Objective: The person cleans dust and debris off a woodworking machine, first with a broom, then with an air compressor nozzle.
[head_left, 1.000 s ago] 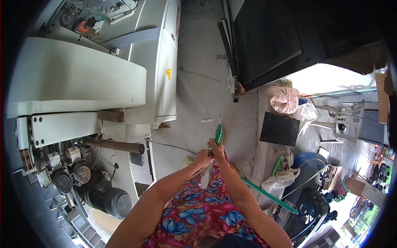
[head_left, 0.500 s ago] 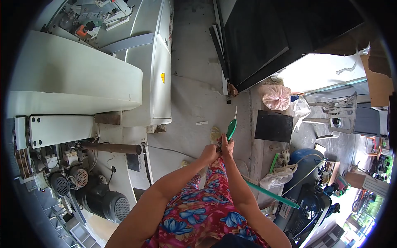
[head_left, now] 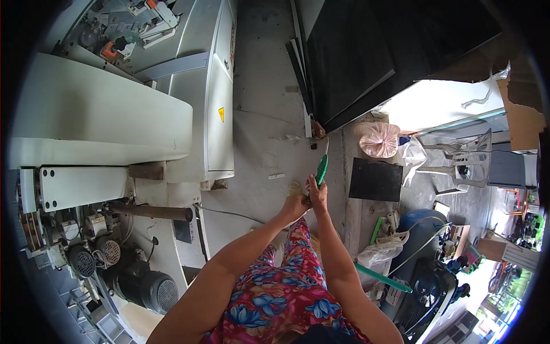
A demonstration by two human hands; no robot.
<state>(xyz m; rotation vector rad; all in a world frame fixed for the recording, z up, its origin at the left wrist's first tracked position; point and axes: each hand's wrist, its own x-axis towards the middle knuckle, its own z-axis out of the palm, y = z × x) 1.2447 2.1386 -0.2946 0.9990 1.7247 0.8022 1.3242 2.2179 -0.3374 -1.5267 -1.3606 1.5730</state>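
My right hand (head_left: 317, 193) is shut on a green air blow gun (head_left: 322, 169) whose thin metal nozzle points up and away from me. A green hose (head_left: 382, 278) runs from it back past my right arm toward the compressor area. My left hand (head_left: 295, 205) sits right beside the right one, fingers closed near the base of the gun; whether it grips the gun or something small and pale is hard to tell. Both hands are held out over the concrete floor (head_left: 260, 143), above my flowered clothing (head_left: 275, 292).
A large white machine (head_left: 114, 114) with a yellow warning sticker fills the left, with motors (head_left: 143, 286) low left. Dark panels (head_left: 366, 51) lean at the top. On the right are a black board (head_left: 375, 180), a pink bag (head_left: 378, 139), plastic chairs (head_left: 470, 160) and a blue tank (head_left: 424, 226).
Both hands and the green blow gun have moved forward, away from my body and slightly right. The view has shifted forward along the floor.
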